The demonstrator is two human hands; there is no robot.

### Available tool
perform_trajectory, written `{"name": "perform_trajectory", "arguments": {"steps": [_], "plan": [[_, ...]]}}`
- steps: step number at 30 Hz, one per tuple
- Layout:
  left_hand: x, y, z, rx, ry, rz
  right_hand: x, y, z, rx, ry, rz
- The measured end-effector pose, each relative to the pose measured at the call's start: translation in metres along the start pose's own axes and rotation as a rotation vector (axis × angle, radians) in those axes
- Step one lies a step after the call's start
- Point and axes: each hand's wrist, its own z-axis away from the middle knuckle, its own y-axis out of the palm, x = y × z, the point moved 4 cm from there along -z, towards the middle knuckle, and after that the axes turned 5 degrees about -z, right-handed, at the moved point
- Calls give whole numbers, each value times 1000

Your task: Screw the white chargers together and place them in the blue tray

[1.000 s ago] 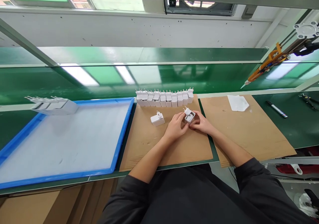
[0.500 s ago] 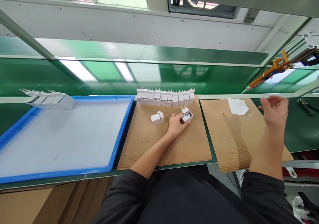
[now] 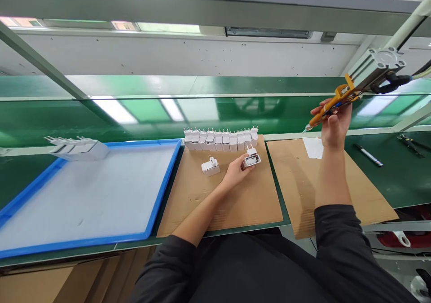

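Observation:
My left hand (image 3: 235,172) is closed around a white plug adapter (image 3: 251,160) whose case stands open, with dark parts showing inside and the pronged cap at its far edge. To the left of that hand, a second white plug adapter (image 3: 210,166) rests on the cardboard sheet (image 3: 242,204). Up on the right, my right hand (image 3: 336,121) grips an orange dispensing gun (image 3: 332,104) with a thin pale nozzle pointing down and left. Part of the gun covers the fingers. A row of several white plug adapters (image 3: 220,140) lines the back of the cardboard, prongs up.
On the left lies a blue-rimmed white tray (image 3: 161,191), with several white adapters (image 3: 79,149) at its back corner. A second cardboard sheet (image 3: 357,191) on the right carries white paper (image 3: 313,147). Beyond it are a pen (image 3: 368,155) and pliers (image 3: 411,145). A metal cylinder (image 3: 379,67) joins the gun.
My right hand has moved up and left from above the right cardboard and taken hold of the dispensing gun, which now hangs further left. My left hand still holds the open adapter.

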Motion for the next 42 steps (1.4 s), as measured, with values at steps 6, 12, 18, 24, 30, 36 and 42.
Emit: {"name": "perform_trajectory", "arguments": {"steps": [6, 12, 18, 24, 30, 36, 42], "plan": [[-12, 4, -10, 67, 86, -118, 12, 56, 26, 67, 74, 63], [-42, -1, -33, 99, 204, -240, 41, 78, 46, 240, 92, -172], [-71, -6, -45, 91, 264, -252, 53, 90, 57, 335, 113, -214], [-83, -10, -42, 107, 277, -262, 51, 89, 57, 309, 133, -214], [-85, -11, -41, 93, 289, -285, 50, 88, 56, 299, 163, -189], [-86, -8, -40, 96, 294, -272, 49, 89, 56, 298, 145, -189], [-90, -8, -38, 84, 298, -287, 47, 86, 55, 292, 169, -155]]}}
